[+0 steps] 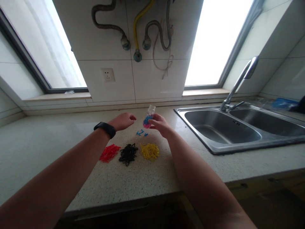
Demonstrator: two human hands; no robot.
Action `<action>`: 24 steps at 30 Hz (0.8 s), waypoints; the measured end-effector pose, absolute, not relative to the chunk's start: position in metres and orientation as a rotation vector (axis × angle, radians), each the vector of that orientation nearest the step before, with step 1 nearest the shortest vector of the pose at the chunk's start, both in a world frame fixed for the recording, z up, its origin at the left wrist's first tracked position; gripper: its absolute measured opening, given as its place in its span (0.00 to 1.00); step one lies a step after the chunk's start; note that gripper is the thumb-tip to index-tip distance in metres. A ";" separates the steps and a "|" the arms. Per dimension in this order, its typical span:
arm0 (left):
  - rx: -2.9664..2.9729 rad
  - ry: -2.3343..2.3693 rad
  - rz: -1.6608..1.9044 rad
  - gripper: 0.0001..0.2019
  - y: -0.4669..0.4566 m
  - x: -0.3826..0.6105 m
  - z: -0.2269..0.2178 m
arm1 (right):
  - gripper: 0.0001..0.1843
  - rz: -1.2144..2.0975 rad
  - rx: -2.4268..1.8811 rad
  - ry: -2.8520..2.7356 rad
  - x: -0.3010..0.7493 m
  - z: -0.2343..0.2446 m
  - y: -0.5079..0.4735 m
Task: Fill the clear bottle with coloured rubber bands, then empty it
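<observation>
My right hand point(160, 124) is closed around a small clear bottle point(151, 110), tilted slightly, with blue pieces inside and a pink base. My left hand point(123, 121), wearing a black watch on its wrist, hovers left of the bottle. Its fingers are curled together, and whatever they may hold is too small to see. A few blue pieces point(142, 132) lie on the counter just below the bottle. Nearer to me are three heaps of small thin pieces: red point(109, 153), black point(128, 154) and yellow point(150, 151). Their exact kind is unclear.
The speckled counter point(95, 187) runs up to a tiled wall with a socket point(108, 74) and hanging hoses point(135, 31). To the right is a steel double sink point(215, 148) with a faucet point(240, 79). A blue plastic item point(283, 103) lies at far right.
</observation>
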State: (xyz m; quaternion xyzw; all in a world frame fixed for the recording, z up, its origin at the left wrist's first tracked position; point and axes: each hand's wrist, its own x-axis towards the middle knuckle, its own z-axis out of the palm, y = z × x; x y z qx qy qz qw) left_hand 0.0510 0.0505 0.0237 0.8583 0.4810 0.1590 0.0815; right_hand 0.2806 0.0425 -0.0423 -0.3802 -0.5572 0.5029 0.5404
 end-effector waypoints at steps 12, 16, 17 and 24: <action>2.702 1.297 0.189 0.22 0.043 0.057 -0.008 | 0.27 1.118 -0.717 -1.457 0.284 -0.043 0.044; 2.665 1.227 0.089 0.18 0.039 0.060 -0.009 | 0.26 1.156 -0.670 -1.470 0.285 -0.044 0.044; 2.659 1.200 0.071 0.17 0.039 0.061 -0.010 | 0.26 1.180 -0.674 -1.469 0.285 -0.045 0.045; 2.700 1.122 0.092 0.16 0.052 0.058 -0.020 | 0.25 1.161 -0.818 -1.418 0.286 -0.051 0.048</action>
